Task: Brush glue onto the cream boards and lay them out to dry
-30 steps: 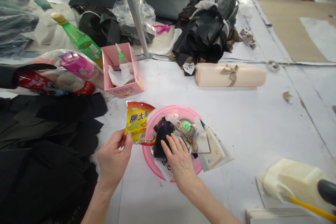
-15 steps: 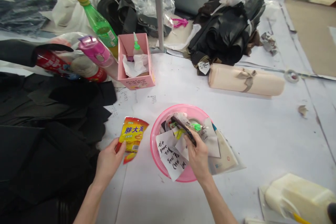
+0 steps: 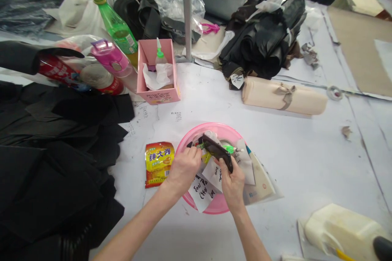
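My right hand [image 3: 232,185] grips a black smartphone [image 3: 216,149], tilted over the pink basin [image 3: 211,209]. Over the basin's left side is my left hand [image 3: 187,166], its fingers curled together close to the phone's left end; whatever they pinch is hidden. Inside the basin lie handwritten paper slips [image 3: 203,193], a bright green-capped item [image 3: 228,149] and other small things, partly covered by the hands. A red and yellow snack pouch [image 3: 157,165] rests flat on the white table, just left of the basin.
A pink box [image 3: 159,97] with a small bottle and tissue stands behind, beside a green bottle [image 3: 118,28]. Black sheets [image 3: 61,163] are piled on the left. A tied beige roll [image 3: 266,94] lies at back right, a cream plastic container [image 3: 339,228] at front right.
My left hand has let go of the pouch, which now lies on the table, and has moved right over the basin. My right hand has turned the phone so its flat face shows more.
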Action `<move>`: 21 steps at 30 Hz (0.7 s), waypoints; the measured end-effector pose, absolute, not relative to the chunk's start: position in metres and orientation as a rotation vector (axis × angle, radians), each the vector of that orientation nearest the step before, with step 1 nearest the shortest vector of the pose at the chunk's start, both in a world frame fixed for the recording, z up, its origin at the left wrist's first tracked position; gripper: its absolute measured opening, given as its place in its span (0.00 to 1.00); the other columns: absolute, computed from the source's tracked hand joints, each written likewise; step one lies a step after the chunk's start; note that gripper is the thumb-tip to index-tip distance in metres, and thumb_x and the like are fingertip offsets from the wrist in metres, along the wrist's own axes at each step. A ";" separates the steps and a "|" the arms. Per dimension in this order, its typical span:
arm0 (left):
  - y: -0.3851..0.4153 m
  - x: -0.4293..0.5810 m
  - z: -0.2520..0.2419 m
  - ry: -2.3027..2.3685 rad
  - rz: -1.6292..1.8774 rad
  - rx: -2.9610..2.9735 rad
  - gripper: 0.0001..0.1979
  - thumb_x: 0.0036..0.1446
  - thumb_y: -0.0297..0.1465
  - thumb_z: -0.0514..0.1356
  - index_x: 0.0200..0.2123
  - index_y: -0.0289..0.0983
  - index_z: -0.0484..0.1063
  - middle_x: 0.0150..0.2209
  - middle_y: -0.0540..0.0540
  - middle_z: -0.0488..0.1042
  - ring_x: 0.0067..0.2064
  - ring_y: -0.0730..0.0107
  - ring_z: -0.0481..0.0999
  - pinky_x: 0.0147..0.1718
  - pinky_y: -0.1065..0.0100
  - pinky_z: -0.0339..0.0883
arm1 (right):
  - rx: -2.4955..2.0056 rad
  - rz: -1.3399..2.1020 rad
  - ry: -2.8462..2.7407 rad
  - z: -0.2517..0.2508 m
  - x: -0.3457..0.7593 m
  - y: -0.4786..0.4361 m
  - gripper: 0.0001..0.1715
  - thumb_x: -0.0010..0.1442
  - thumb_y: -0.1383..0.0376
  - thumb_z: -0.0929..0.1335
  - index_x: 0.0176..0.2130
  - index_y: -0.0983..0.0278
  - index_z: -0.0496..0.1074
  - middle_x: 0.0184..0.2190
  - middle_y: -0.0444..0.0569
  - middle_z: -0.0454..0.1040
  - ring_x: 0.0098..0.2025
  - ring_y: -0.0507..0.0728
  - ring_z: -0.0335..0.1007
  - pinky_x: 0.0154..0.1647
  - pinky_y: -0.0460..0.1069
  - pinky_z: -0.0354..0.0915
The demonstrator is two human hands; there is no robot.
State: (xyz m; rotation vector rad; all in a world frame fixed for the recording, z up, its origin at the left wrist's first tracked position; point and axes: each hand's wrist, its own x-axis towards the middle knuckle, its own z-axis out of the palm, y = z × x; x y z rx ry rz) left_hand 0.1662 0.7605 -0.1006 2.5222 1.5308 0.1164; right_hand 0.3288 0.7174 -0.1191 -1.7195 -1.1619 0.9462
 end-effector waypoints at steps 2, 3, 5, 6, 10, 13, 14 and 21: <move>0.777 0.190 -0.107 1.545 -0.046 2.483 0.11 0.59 0.19 0.52 0.38 0.30 0.73 0.35 0.38 0.75 0.37 0.56 0.76 0.32 0.62 0.71 | -1.709 0.925 -1.185 -0.119 0.329 0.716 0.19 0.65 0.58 0.65 0.52 0.64 0.72 0.47 0.53 0.77 0.49 0.62 0.74 0.52 0.57 0.68; 0.783 0.197 -0.112 1.550 -0.116 2.439 0.12 0.58 0.18 0.51 0.39 0.29 0.73 0.35 0.37 0.75 0.37 0.55 0.77 0.31 0.62 0.71 | -1.700 0.924 -1.183 -0.119 0.329 0.716 0.19 0.65 0.58 0.65 0.52 0.64 0.71 0.47 0.53 0.77 0.49 0.62 0.74 0.52 0.57 0.69; 0.792 0.205 -0.122 1.535 -0.204 2.352 0.15 0.57 0.17 0.50 0.43 0.27 0.73 0.37 0.34 0.75 0.37 0.55 0.78 0.30 0.63 0.70 | -1.683 0.934 -1.159 -0.121 0.329 0.714 0.19 0.66 0.59 0.65 0.53 0.64 0.70 0.47 0.53 0.77 0.50 0.62 0.73 0.52 0.57 0.69; 0.795 0.206 -0.127 1.535 -0.219 2.314 0.16 0.57 0.17 0.50 0.44 0.27 0.72 0.38 0.34 0.75 0.37 0.55 0.78 0.30 0.63 0.70 | -1.678 0.939 -1.148 -0.122 0.328 0.714 0.19 0.66 0.59 0.65 0.53 0.64 0.70 0.47 0.53 0.76 0.50 0.62 0.73 0.52 0.57 0.69; 0.801 0.201 -0.139 1.584 -0.173 2.178 0.18 0.58 0.18 0.49 0.49 0.30 0.70 0.41 0.34 0.76 0.39 0.56 0.80 0.33 0.65 0.71 | -1.680 0.941 -1.114 -0.125 0.326 0.713 0.19 0.65 0.59 0.65 0.53 0.64 0.71 0.45 0.53 0.78 0.48 0.61 0.74 0.52 0.57 0.69; 0.804 0.199 -0.139 1.597 -0.150 2.128 0.17 0.57 0.18 0.51 0.48 0.32 0.70 0.40 0.35 0.77 0.39 0.57 0.80 0.33 0.66 0.70 | -1.681 0.946 -1.089 -0.129 0.326 0.712 0.20 0.65 0.58 0.65 0.54 0.65 0.70 0.43 0.53 0.78 0.48 0.62 0.74 0.51 0.57 0.70; 0.804 0.200 -0.137 1.595 -0.148 2.131 0.16 0.56 0.18 0.51 0.46 0.32 0.70 0.40 0.36 0.77 0.39 0.57 0.80 0.33 0.66 0.70 | -1.682 0.944 -1.083 -0.130 0.327 0.711 0.20 0.65 0.58 0.65 0.54 0.65 0.70 0.43 0.53 0.78 0.49 0.62 0.74 0.51 0.57 0.70; 0.765 0.180 -0.090 1.724 -0.088 2.138 0.05 0.58 0.25 0.54 0.35 0.35 0.70 0.33 0.41 0.75 0.34 0.57 0.77 0.32 0.63 0.68 | -1.618 0.860 -1.203 -0.129 0.327 0.711 0.19 0.66 0.64 0.63 0.56 0.62 0.68 0.50 0.53 0.74 0.54 0.61 0.70 0.57 0.59 0.66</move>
